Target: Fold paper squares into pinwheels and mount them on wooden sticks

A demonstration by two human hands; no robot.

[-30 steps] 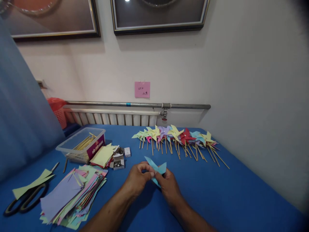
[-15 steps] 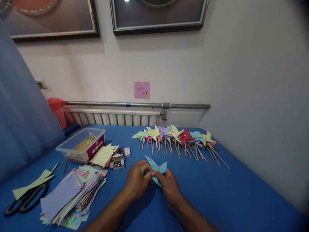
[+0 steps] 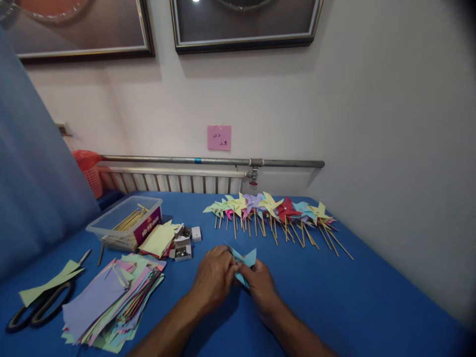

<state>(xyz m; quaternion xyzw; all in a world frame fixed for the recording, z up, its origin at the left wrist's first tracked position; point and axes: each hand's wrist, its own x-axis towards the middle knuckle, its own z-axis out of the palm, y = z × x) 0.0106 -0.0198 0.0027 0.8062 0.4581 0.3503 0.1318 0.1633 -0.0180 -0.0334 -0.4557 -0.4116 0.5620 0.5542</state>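
My left grip (image 3: 215, 272) is closed on the blue paper (image 3: 250, 258) near its middle, my right grip (image 3: 262, 288) on its side, over the desk (image 3: 334, 302), probably to stop folds springing open. Small boxes (image 3: 182, 253) sit near my left, likely for easy reach.

Left hand (image 3: 214, 273), right hand (image 3: 262, 287), blue paper (image 3: 249, 258) between

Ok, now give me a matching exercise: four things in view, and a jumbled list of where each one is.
1. blue paper
2. scissors
3. pink note
4. red pinwheel

A. partly covered by green paper
B. among other pinwheels
C. between the left hand and right hand
D. on the wall, above the pipe

Pairs: 1-C, 2-A, 3-D, 4-B
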